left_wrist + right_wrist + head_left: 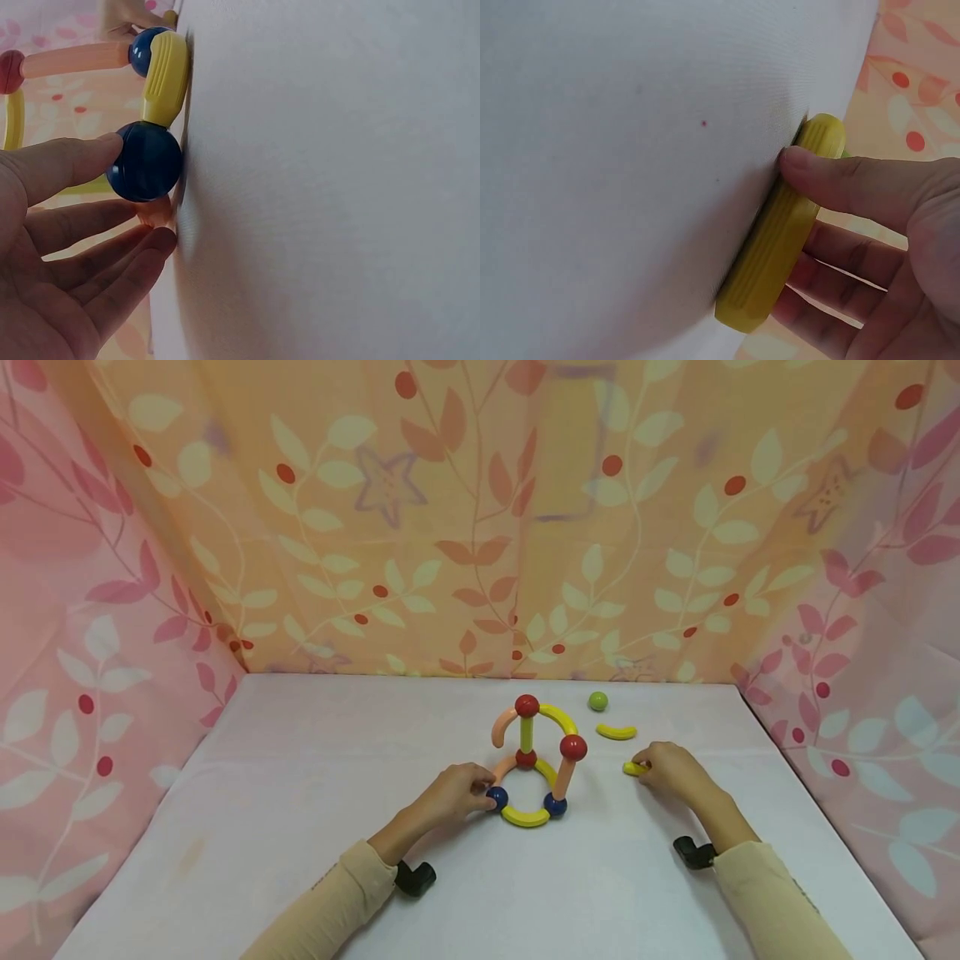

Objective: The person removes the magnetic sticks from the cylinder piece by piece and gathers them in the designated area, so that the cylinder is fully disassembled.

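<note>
My left hand (455, 793) pinches a blue ball (144, 162) at the front left corner of a standing frame of sticks and balls. A curved yellow stick (525, 817) joins this ball to a second blue ball (556, 805). Upright sticks lead to two red balls (527, 705) on top, with a curved yellow stick (558, 718) between them. From the left red ball a curved peach stick (501, 729) hangs with its other end free. Right of the frame, my right hand (672, 772) pinches a yellow stick (769, 247) at the tabletop, thumb against fingers.
Behind my right hand lie a curved yellow stick (617, 732) and a green ball (597, 701). A white cloth covers the table (315, 752). Patterned curtains (480, 527) rise along its back and both sides.
</note>
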The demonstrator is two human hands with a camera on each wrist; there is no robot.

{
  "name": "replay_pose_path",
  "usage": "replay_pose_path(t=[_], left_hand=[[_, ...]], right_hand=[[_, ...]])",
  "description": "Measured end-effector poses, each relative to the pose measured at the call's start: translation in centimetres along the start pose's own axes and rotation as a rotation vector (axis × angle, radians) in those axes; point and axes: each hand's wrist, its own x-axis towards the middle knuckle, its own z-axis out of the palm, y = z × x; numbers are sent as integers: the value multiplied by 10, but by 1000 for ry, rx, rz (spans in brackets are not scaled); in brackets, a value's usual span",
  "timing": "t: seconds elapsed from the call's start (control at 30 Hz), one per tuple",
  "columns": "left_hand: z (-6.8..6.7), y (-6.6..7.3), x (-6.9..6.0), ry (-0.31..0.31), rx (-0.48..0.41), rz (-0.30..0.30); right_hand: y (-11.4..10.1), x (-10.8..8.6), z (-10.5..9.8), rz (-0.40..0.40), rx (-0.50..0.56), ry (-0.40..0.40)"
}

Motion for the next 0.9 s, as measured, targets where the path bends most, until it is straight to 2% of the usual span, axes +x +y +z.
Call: replay_pose_path(t=[0.33, 0.5, 0.7, 0.9], left_hand=[[-3, 1, -1, -6, -18, -5], [-3, 1, -1, -11, -24, -16], [-4, 2, -1, -18, -33, -26], [-7, 1, -2, 13, -69, -46]], right_hand=[[1, 0, -1, 7, 16, -3], [-5, -4, -10, 3, 38, -4], [-23, -8, -27, -96, 51, 79], [-39, -9, -40, -160, 215, 139]])
